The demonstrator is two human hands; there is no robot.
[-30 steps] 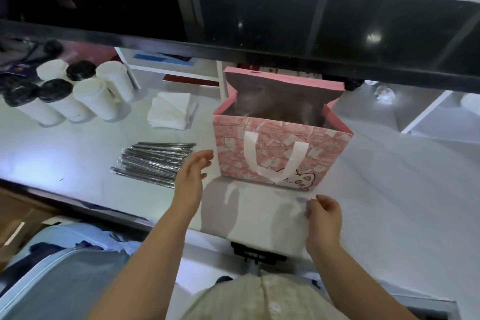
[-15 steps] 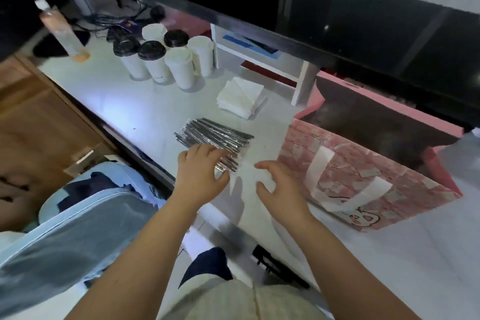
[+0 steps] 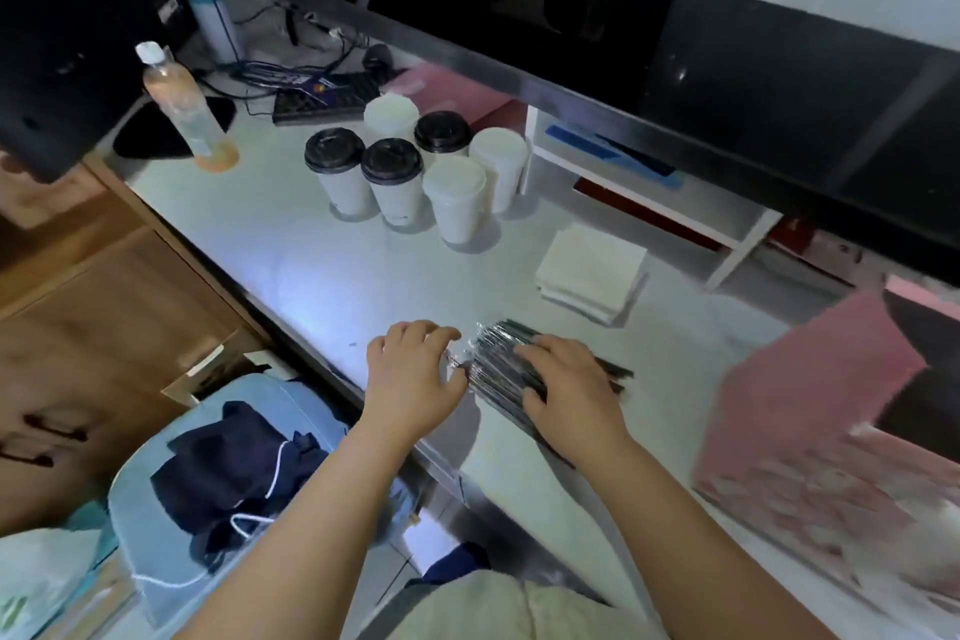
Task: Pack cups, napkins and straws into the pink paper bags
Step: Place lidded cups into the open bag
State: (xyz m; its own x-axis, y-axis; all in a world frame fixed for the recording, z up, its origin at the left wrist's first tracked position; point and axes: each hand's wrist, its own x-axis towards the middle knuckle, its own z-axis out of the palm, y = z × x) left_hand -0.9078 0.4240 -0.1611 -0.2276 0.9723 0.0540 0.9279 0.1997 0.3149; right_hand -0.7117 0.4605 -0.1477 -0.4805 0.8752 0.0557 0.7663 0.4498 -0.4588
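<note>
A bundle of silver-wrapped straws (image 3: 498, 353) lies on the white counter near its front edge. My right hand (image 3: 566, 385) rests flat on top of the bundle, fingers spread. My left hand (image 3: 413, 372) touches the bundle's left end with its fingertips. An open pink paper bag (image 3: 810, 411) stands at the right, blurred. Several white cups (image 3: 454, 198), some with black lids and some with white lids, stand in a cluster at the back. A stack of white napkins (image 3: 592, 270) lies between the cups and the bag.
A bottle of orange liquid (image 3: 182, 109) stands at the back left by cables and a dark keypad (image 3: 327, 99). A dark overhead shelf (image 3: 623, 109) hangs low over the counter's rear. A white rack (image 3: 727, 244) sits under it. A blue bag (image 3: 208, 457) lies below the counter edge.
The view swung left, leaving the pink bag at the right edge. Both hands moved from beside the bag to the straws; my right hand now lies on the bundle.
</note>
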